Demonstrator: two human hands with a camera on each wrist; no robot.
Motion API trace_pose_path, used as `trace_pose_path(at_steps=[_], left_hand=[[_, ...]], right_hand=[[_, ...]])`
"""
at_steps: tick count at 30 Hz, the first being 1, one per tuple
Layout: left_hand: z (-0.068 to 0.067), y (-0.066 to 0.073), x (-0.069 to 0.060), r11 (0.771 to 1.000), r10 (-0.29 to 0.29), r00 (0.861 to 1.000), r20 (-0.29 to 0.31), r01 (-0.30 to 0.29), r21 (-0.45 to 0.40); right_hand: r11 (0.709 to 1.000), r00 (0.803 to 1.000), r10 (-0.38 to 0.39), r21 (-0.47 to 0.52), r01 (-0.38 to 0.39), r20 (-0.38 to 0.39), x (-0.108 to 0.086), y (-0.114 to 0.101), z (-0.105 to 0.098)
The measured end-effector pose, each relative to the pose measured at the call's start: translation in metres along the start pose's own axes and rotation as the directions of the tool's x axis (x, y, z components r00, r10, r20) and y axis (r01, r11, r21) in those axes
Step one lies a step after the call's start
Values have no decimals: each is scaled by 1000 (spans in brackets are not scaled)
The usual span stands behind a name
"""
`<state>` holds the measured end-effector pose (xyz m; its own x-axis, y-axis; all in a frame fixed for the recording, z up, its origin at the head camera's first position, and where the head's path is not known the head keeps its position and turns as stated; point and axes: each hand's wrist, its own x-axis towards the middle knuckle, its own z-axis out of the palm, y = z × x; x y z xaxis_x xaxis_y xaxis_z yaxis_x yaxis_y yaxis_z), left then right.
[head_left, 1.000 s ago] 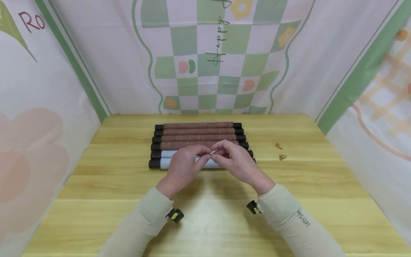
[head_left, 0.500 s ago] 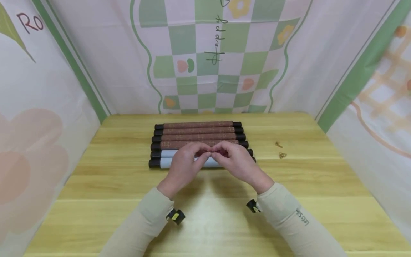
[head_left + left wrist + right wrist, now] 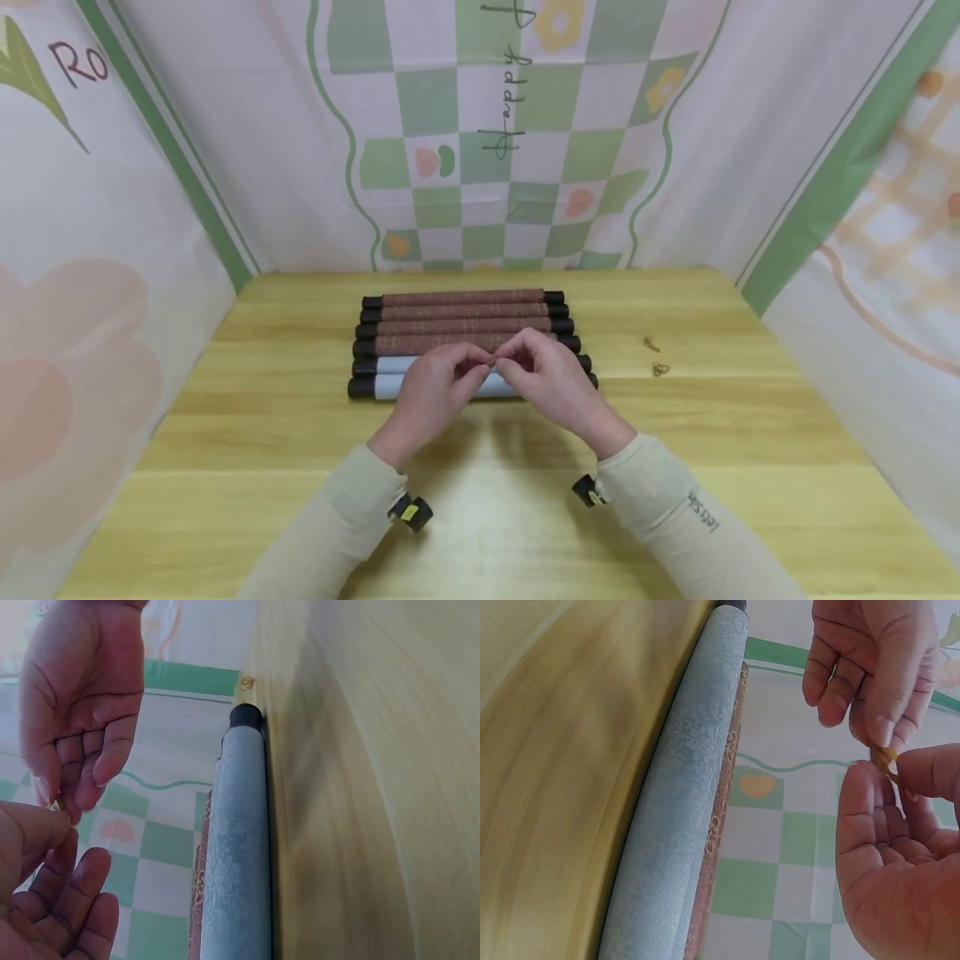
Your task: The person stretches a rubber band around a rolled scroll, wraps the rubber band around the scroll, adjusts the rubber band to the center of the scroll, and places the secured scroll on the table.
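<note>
- Basically one wood-grain table under everything
- Four brown patterned rolls side by side, two pale blue rolls along their front, all black-ended
- Left hand and right hand raised above the rolls, fingertips close together, both pinching
- Gold-coloured cluster and gold-coloured bit on table, right of rolls
- Small gold-coloured piece held between both hands' fingertips

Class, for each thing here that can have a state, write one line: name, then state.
Left hand: pinches the small gold-coloured piece
Right hand: pinches the same piece
Small gold-coloured piece: held between the hands, shape unclear
Four brown rolls: rolled up, side by side
Two pale blue rolls: rolled up, alongside the brown ones
Two gold-coloured pieces: lying apart on the table
</note>
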<state>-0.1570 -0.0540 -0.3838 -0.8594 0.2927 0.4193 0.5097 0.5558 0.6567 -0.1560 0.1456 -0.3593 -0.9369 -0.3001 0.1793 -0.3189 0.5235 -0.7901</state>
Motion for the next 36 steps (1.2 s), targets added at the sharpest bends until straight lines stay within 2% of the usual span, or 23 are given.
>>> trace_pose_path(at_steps=[3, 6, 9, 23, 30, 36], left_hand=[[0, 0, -1, 993, -57, 998, 13, 58, -103], [-1, 1, -1, 974, -112, 993, 23, 114, -194], [0, 3, -2, 961, -135, 991, 21, 136, -239], [6, 3, -11, 958, -173, 985, 18, 172, -229], [6, 3, -6, 962, -146, 989, 9, 144, -231], [4, 4, -1, 959, -144, 989, 12, 143, -243]], right_hand=[[1000, 1000, -1, 1, 1, -10, -1, 1, 2], [1000, 1000, -11, -22, 11, -16, -2, 1, 4], [998, 999, -35, -59, 33, -21, -2, 1, 6], [997, 999, -29, -75, 27, -17, -9, 4, 11], [994, 998, -62, -94, 59, -29, -5, 3, 8], [995, 998, -55, -84, 53, -25, -2, 2, 5]])
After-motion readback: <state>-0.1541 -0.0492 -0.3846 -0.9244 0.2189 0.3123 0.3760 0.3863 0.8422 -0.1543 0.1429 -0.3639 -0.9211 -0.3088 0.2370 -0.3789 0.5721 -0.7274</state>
